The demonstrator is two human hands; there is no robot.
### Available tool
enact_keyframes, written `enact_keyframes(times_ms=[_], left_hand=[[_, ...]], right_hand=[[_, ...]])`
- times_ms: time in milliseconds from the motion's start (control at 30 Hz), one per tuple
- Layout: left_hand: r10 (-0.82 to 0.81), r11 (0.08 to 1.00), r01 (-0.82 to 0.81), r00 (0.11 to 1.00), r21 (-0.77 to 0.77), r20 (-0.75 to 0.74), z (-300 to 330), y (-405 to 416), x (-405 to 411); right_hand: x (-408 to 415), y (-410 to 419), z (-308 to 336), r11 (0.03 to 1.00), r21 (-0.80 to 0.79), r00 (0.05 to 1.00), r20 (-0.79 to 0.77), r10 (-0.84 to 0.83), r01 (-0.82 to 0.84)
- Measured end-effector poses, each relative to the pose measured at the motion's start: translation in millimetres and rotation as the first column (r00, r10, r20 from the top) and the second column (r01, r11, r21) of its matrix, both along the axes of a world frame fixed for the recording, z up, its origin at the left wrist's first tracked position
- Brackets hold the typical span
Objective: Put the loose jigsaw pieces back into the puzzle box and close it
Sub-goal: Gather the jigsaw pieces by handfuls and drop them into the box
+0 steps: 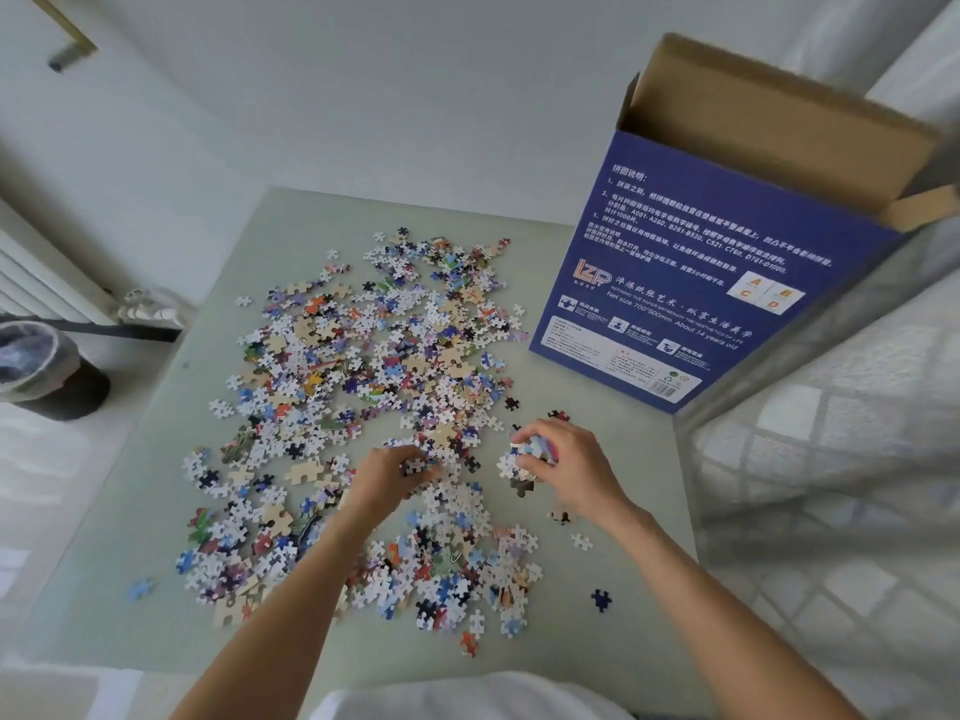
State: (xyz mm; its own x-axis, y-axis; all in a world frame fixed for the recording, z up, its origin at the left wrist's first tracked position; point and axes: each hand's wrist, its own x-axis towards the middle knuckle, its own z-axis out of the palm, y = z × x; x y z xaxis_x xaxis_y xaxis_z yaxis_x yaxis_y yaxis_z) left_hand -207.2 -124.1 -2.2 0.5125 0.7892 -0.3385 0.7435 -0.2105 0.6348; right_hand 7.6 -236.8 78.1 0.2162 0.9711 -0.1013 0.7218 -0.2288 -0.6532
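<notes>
Both hands work low over the pile: the left hand (395, 472) has its fingers curled into a clump of pieces on the heap, and the right hand (558, 459) grips a small bunch of pieces just off the heap's right edge, its fingertips bent round them.

Largest is the pale green tabletop (166, 511), smooth and matt, square-cornered at the far side. On its far right corner stands the puzzle box (675, 283), upright and tall, with a deep blue printed face carrying white text, an orange logo and a small panel lettered A, B, C, D. Its top is open, and the raw brown cardboard flaps stand up, showing a plain corrugated inside.

Next, the loose jigsaw pieces (374, 356) spread in a wide scatter from the middle of the tabletop to its near edge, left of the box and apart from it. Many lie white-backed; others show blue, purple, orange, green and tan print. They are thin, flat, knobbed shapes, some overlapping. A single dark blue piece (601, 599) lies alone near the right forearm.
</notes>
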Motion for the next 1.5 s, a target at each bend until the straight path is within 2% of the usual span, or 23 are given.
enact_keyframes(times_ms=[100, 200, 300, 400, 500, 567, 633, 700, 833, 967, 1067, 1267, 1367, 1500], left_hand=[[-0.037, 0.997, 0.034, 0.998, 0.070, 0.052, 18.0, 14.3, 10.7], [-0.052, 0.991, 0.035, 0.990, 0.129, 0.132, 42.6, 29.6, 27.5], [-0.078, 0.983, 0.033, 0.967, 0.183, 0.241, 82.7, 48.3, 58.5], [-0.103, 0.971, 0.017, 0.930, 0.237, 0.353, 130.8, 66.6, 92.5], [-0.187, 0.940, 0.039, 0.891, 0.340, 0.414, 180.4, 82.0, 124.5], [-0.226, 0.927, 0.038, 0.849, 0.372, 0.478, 208.7, 90.0, 143.7], [-0.250, 0.925, 0.031, 0.799, 0.378, 0.547, 232.7, 97.1, 161.0], [-0.295, 0.910, 0.047, 0.772, 0.413, 0.563, 251.7, 104.3, 178.0], [-0.375, 0.861, 0.077, 0.764, 0.503, 0.525, 280.7, 120.1, 212.6], [-0.479, 0.715, 0.110, 0.797, 0.690, 0.368, 300.9, 128.6, 247.5], [-0.570, 0.589, 0.192, 0.787, 0.785, 0.236, 309.3, 126.8, 273.5], [-0.640, 0.404, 0.406, 0.766, 0.820, -0.064, 304.2, 129.5, 309.7], [-0.604, 0.385, 0.459, 0.781, 0.801, -0.157, 300.9, 127.8, 316.0], [-0.598, 0.498, 0.435, 0.798, 0.750, -0.066, 296.8, 126.6, 314.8]], right_hand=[[15.0, 11.3, 50.5, 0.991, 0.120, 0.982, -0.185, -0.029, 0.052], [35.8, 25.6, 117.7, 0.959, 0.266, 0.966, -0.258, -0.031, 0.101], [67.6, 40.1, 186.7, 0.878, 0.433, 0.942, -0.331, -0.057, 0.205], [105.1, 55.0, 231.2, 0.781, 0.564, 0.942, -0.324, -0.087, 0.266], [143.2, 72.1, 251.0, 0.704, 0.641, 0.952, -0.219, -0.213, 0.305], [166.0, 82.4, 249.8, 0.686, 0.673, 0.946, -0.064, -0.318, 0.276], [185.0, 90.1, 241.6, 0.722, 0.664, 0.902, 0.166, -0.398, 0.196], [200.0, 95.0, 230.0, 0.803, 0.587, 0.876, 0.330, -0.353, 0.102], [214.9, 100.2, 208.8, 0.906, 0.423, 0.881, 0.420, -0.217, 0.021], [220.2, 100.6, 198.9, 0.921, 0.370, 0.904, 0.343, -0.257, 0.122], [224.6, 98.6, 198.1, 0.917, 0.361, 0.921, 0.271, -0.279, 0.171], [226.1, 94.9, 196.9, 0.877, 0.449, 0.891, 0.309, -0.333, 0.172], [226.0, 90.3, 196.0, 0.863, 0.473, 0.882, 0.312, -0.354, 0.179], [222.1, 88.7, 193.5, 0.855, 0.491, 0.882, 0.313, -0.353, 0.167]])
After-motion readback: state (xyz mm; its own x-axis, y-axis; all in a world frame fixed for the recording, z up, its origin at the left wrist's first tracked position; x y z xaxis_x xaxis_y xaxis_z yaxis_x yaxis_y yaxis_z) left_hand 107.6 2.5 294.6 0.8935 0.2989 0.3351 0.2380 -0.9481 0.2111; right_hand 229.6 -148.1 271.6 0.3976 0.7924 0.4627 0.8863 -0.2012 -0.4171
